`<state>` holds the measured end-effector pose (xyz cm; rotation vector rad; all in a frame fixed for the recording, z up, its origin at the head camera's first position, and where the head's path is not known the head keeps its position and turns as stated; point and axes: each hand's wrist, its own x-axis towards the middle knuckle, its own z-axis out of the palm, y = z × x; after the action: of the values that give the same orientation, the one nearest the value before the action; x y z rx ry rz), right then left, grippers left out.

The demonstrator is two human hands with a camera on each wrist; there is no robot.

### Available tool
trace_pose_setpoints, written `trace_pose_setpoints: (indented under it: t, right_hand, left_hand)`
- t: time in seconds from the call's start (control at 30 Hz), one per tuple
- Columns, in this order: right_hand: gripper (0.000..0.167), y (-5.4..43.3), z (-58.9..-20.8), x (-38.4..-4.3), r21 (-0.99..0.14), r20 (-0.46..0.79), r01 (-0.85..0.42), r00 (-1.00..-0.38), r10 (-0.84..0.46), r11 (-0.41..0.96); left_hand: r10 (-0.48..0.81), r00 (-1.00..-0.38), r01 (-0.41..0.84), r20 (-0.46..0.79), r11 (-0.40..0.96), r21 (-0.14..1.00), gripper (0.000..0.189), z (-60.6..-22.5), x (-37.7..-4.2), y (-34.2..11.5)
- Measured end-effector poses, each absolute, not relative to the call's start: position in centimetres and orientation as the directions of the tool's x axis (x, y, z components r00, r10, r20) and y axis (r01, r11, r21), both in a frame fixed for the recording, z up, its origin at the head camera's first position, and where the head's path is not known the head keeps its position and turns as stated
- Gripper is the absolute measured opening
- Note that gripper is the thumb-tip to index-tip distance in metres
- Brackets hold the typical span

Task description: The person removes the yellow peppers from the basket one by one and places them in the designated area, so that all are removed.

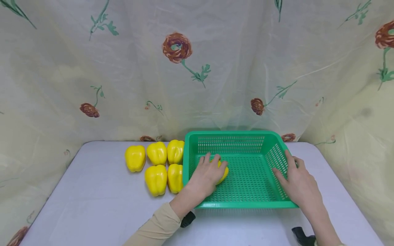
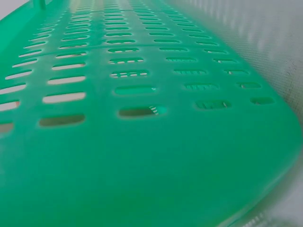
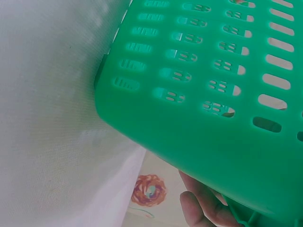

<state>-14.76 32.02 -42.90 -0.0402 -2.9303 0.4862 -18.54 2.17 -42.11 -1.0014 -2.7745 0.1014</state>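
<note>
A green slotted basket (image 1: 231, 134) stands on the table, right of centre. My left hand (image 1: 207, 172) reaches into its left side and grips a yellow bell pepper (image 1: 224, 173) lying on the basket floor; the hand hides most of the pepper. My right hand (image 1: 295, 181) holds the basket's right wall, thumb inside and fingers over the rim. The left wrist view is filled by the green basket (image 2: 142, 118) seen close up. In the right wrist view, the basket (image 3: 213, 94) appears from outside with my fingers (image 3: 199, 208) beneath its edge.
Several yellow peppers (image 1: 157, 164) lie in two rows on the pale table (image 1: 92, 205) just left of the basket. A flowered curtain (image 1: 184, 68) closes off the back and both sides. Black wrist mounts (image 1: 187, 219) show near the front edge.
</note>
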Motion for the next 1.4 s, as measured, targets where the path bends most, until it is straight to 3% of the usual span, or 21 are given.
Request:
trace_pose_setpoints:
  t: [0.3,0.63,1.07,1.4]
  right_hand:
    - [0.083,31.99,-42.81,-14.83,-0.326,0.156,0.002,-0.986,0.056,0.946]
    - [0.082,31.95,-42.84,-14.74,-0.324,0.159,-0.001,-0.986,0.053,0.946]
    - [0.083,32.12,-42.79,-14.86,-0.325,0.141,0.003,-0.989,0.052,0.946]
    - [0.084,32.21,-42.81,-14.91,-0.322,0.135,0.005,-0.990,0.051,0.947]
  left_hand:
    - [0.662,-0.736,0.646,0.142,0.749,-0.145,0.048,-42.10,-18.52,2.34]
    - [0.655,-0.749,0.647,0.101,0.756,-0.101,0.061,-42.09,-18.64,2.22]
    - [0.669,-0.731,0.650,0.132,0.742,-0.164,0.051,-41.92,-18.48,2.02]
    - [0.674,-0.732,0.658,0.102,0.737,-0.154,0.078,-41.69,-18.26,1.59]
